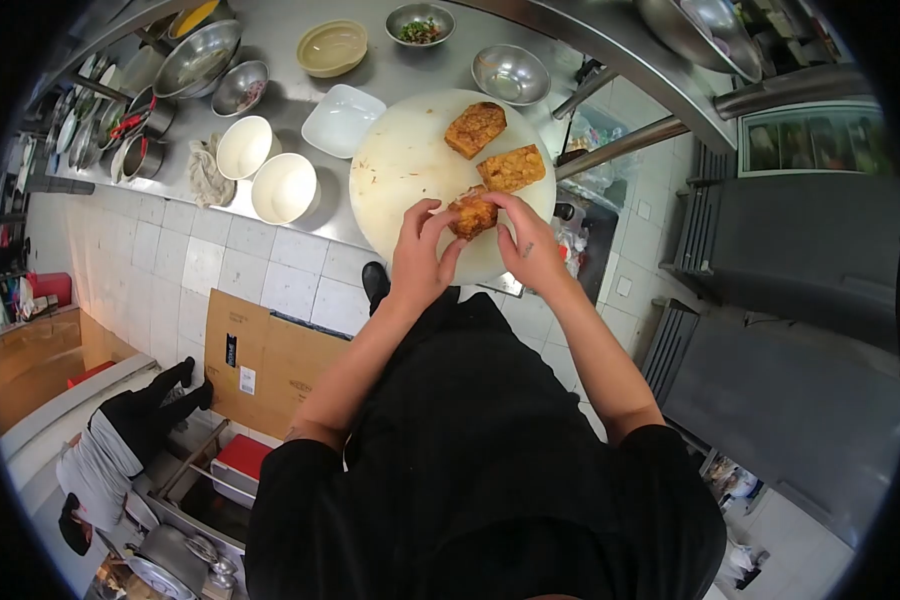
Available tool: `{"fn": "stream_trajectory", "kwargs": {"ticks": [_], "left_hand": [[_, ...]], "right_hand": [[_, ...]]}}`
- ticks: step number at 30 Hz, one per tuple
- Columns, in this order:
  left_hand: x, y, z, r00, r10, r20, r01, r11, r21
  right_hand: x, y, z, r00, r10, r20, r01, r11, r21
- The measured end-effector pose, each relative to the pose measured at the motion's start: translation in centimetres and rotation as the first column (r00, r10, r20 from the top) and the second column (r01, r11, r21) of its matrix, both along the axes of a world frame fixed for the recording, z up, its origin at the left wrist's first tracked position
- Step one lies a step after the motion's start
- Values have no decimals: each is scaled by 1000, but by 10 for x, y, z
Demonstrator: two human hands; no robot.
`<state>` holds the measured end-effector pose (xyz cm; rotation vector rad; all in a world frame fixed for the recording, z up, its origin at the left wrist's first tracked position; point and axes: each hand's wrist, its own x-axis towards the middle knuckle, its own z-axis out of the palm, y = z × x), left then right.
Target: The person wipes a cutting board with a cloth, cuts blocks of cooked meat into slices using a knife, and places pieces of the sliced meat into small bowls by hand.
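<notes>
Three golden-brown blocks that look like fried tofu are on a round white cutting board [395, 150]. The nearest fried block [473, 214] is between my two hands, close to the board's near edge. My left hand [425, 245] grips its left side with curled fingers and thumb. On its right side, my right hand [528, 240] has its fingers bent over the top. A second fried block [511, 168] lies just beyond it, and a third fried block [475, 130] sits farther back. Small brown crumbs dot the left of the board.
Left of the board are a white square dish [343, 121], two white bowls [285, 189] and a cloth [210, 172]. Steel bowls [511, 75] stand behind. A steel shelf rail [620, 65] crosses overhead. A person [120, 445] is at lower left, near flattened cardboard [260, 355].
</notes>
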<state>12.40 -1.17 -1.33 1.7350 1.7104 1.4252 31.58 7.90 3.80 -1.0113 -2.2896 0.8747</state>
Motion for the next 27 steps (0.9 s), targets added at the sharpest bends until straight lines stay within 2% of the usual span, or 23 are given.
{"fn": "stream_trajectory", "kwargs": {"ticks": [1,3,7,9,14,18,20,22,24,26,27], "left_hand": [[3,-4,0,1000,18,-1,-18,1000,-17],[10,-9,-7,1000,11,11,-10,1000,-22],[17,-2,-33,1000,19,2,-19,1000,22],[18,3,-44,999,1,33,-2,999,37],[-12,1,-34,992,-25,124,17,998,67],[-77,-5,7,991,124,58,-130,986,102],[-121,-8,30,981,191,19,-191,972,134],[-168,-14,41,970,242,-17,-241,969,60],[-207,-22,66,968,249,40,-241,960,-139],[-244,-24,71,963,243,119,-190,919,-345],[-261,-23,65,962,232,141,-148,883,-445]], "right_hand": [[3,-4,-8,1000,2,3,-2,1000,-4],[5,-11,-22,997,-15,-80,1,984,-178],[3,-22,-54,990,-42,-133,19,985,-169],[-3,-23,-58,958,-113,-264,39,962,-271],[-32,-30,-59,936,-122,-330,-10,929,-371],[-107,-25,-19,914,-68,-401,-63,950,-306],[-156,-18,-2,919,33,-392,-148,953,-266],[-206,-15,12,917,61,-394,-187,939,-290],[-249,-10,10,915,86,-394,-223,923,-315],[-284,-1,-5,958,128,-255,-238,851,-468],[-297,8,-15,958,126,-256,-237,851,-469]]}}
